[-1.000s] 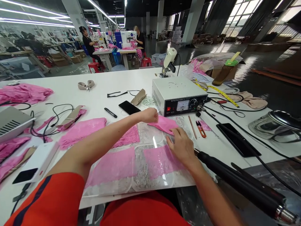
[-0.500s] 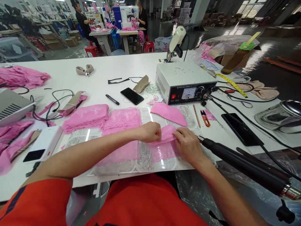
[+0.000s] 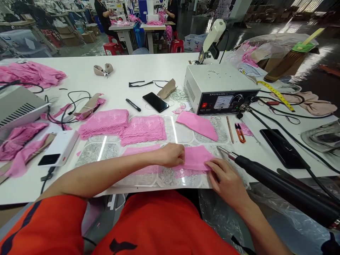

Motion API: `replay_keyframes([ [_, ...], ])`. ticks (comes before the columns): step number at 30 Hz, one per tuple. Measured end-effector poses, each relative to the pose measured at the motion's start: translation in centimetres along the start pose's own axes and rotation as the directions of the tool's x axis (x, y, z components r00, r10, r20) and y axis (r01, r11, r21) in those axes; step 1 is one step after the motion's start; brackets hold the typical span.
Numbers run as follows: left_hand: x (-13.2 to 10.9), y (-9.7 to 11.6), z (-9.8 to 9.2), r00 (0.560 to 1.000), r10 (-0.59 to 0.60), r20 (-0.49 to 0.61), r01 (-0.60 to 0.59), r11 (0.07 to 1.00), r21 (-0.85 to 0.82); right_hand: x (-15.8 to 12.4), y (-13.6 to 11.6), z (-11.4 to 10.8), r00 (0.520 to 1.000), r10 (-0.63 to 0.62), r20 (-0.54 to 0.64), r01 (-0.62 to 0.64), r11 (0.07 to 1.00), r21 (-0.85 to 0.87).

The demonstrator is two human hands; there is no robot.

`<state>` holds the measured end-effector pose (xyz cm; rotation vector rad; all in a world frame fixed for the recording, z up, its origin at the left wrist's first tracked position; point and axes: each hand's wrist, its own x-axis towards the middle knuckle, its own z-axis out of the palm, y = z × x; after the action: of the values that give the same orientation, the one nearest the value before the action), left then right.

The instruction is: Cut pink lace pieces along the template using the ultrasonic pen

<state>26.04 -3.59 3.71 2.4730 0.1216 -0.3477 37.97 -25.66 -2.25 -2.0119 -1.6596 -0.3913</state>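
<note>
A flat pink fabric piece [image 3: 197,157] stretches between my two hands over clear plastic templates [image 3: 106,150]. My left hand [image 3: 171,156] is closed on its left edge, with the fingertips partly hidden. On its lower right corner, my right hand [image 3: 225,177] pinches the cloth between thumb and fingers. More pink cloth lies beneath the clear sheet. Just right of the fabric is the metal tip of a black-handled ultrasonic tool [image 3: 278,187]. Another pink fabric piece [image 3: 197,124] and two stacks of pink lace fabric [image 3: 105,123] lie behind my hands.
A control box [image 3: 223,88] with a cable stands at the back right. Nearby are thread snips [image 3: 240,133], phones [image 3: 155,102], a pen [image 3: 133,105] and a yellow tape measure [image 3: 276,95]. A white power bank [image 3: 60,148] lies left. Other people sit at sewing machines beyond.
The fabric piece has been spread flatter between my hands. My right hand has shifted right and down along its edge. The whole view has also swung slightly.
</note>
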Motion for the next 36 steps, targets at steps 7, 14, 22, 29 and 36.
replay_keyframes([
  [7, 0.2, 0.0, 0.1, 1.000, 0.003, 0.007, -0.003, 1.000, 0.018, 0.8, -1.6, -1.2, 1.000, -0.017, -0.006, 0.018, 0.993, 0.114],
  [14, 0.3, -0.1, 0.2, 1.000, 0.010, 0.010, -0.011, 0.999, 0.035, 3.4, -5.2, 0.7, 0.995, -0.088, -0.057, 0.097, 0.977, 0.189],
  [22, 0.5, -0.5, 0.7, 1.000, 0.012, -0.023, -0.012, 1.000, 0.002, 3.7, -5.1, 2.9, 0.998, -0.033, -0.060, 0.043, 0.983, 0.180],
  [29, -2.3, -0.5, -0.8, 0.991, 0.107, -0.079, -0.113, 0.991, -0.075, 3.7, -4.9, 2.8, 0.999, 0.023, -0.026, -0.015, 0.963, 0.270],
  [36, -4.7, -1.0, 0.3, 0.959, 0.245, -0.141, -0.238, 0.969, 0.062, 3.9, -4.7, 3.0, 0.999, 0.034, -0.008, -0.031, 0.961, 0.274],
])
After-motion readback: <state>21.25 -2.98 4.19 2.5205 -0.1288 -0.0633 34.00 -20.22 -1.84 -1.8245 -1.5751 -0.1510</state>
